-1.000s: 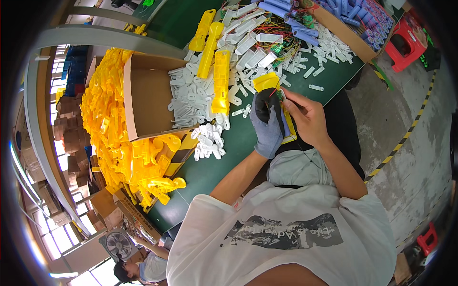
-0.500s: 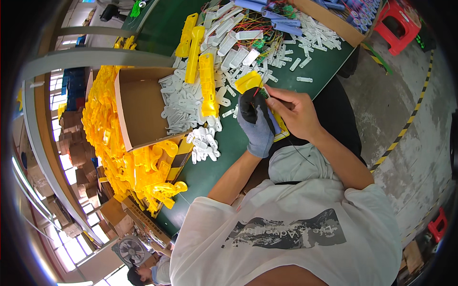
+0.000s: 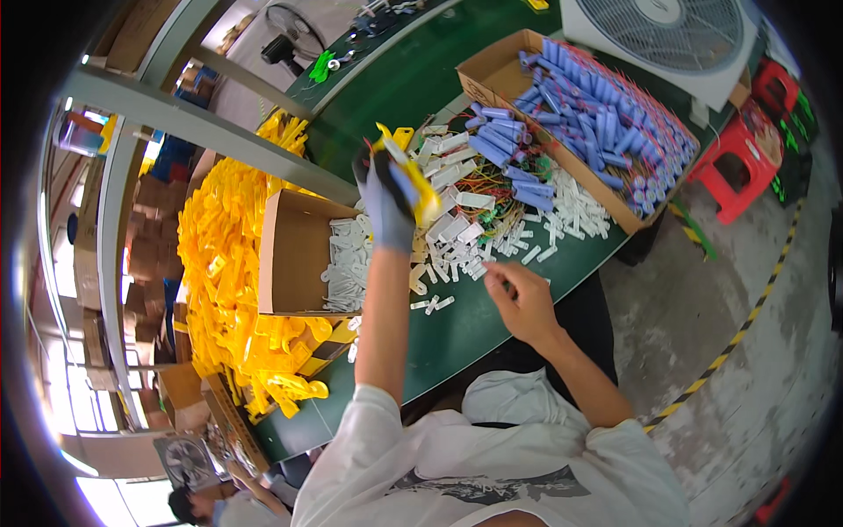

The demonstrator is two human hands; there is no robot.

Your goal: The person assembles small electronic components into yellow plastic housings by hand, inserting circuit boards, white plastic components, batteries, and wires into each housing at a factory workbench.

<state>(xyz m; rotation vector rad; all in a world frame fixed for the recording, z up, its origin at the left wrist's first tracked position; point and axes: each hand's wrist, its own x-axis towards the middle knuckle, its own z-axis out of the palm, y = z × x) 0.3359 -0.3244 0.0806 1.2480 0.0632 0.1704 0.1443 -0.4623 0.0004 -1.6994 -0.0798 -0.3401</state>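
My left hand (image 3: 385, 198), in a grey glove with dark fingers, reaches out over the far left of the green table. It is closed on a yellow plastic casing (image 3: 425, 200), blurred by motion, with something pale lying along it. Nearer to me, my right hand (image 3: 524, 303) is bare, its fingers curled together beside the small white plastic strips (image 3: 474, 268). Whether a strip is between those fingertips cannot be made out. Past the strips lie larger white plastic covers (image 3: 475, 201) and red and yellow wires, with loose purple battery cells (image 3: 499, 140) behind.
A cardboard box (image 3: 299, 255) with white plastic parts (image 3: 349, 263) stands left, beside a large heap of yellow casings (image 3: 219, 263). At the right, another cardboard box (image 3: 474, 77) holds many purple cells. A fan (image 3: 663, 35) stands behind it, and a red stool (image 3: 742, 167) is on the floor.
My hands have come apart. The left has moved forward and left with the yellow casing; the right has drawn away from it, down toward the small white strips. The view has shifted.
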